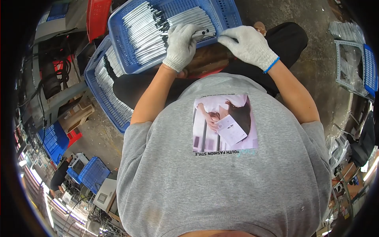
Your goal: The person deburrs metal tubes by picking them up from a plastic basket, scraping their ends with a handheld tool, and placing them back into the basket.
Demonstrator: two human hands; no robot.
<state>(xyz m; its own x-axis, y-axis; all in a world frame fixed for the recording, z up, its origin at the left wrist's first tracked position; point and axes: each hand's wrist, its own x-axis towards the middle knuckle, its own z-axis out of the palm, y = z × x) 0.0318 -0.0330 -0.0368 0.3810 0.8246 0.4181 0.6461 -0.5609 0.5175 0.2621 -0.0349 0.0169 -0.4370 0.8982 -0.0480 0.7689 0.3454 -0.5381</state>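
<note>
My left hand [182, 45], in a white knit glove, is closed over the near side of a blue basket. Between its fingers it pinches a silvery metal piece [204, 32] with two dark round spots on the end that sticks out to the right. My right hand [246, 45], gloved with a blue cuff edge, is held just to the right, fingertips pinched together near that end. Whatever its fingertips hold is hidden or too small to name. Many slim silvery rods [144, 33], some with black ends, lie in rows in the blue basket [117, 41] under my left hand.
A second blue basket [90, 81] of similar rods stands lower left. A red crate [98, 19] is beside the upper basket. Machinery and cables [49, 79] line the left side. On the right stands a crate [370, 71] near plastic-wrapped goods. Another person [60, 175] is at far lower left.
</note>
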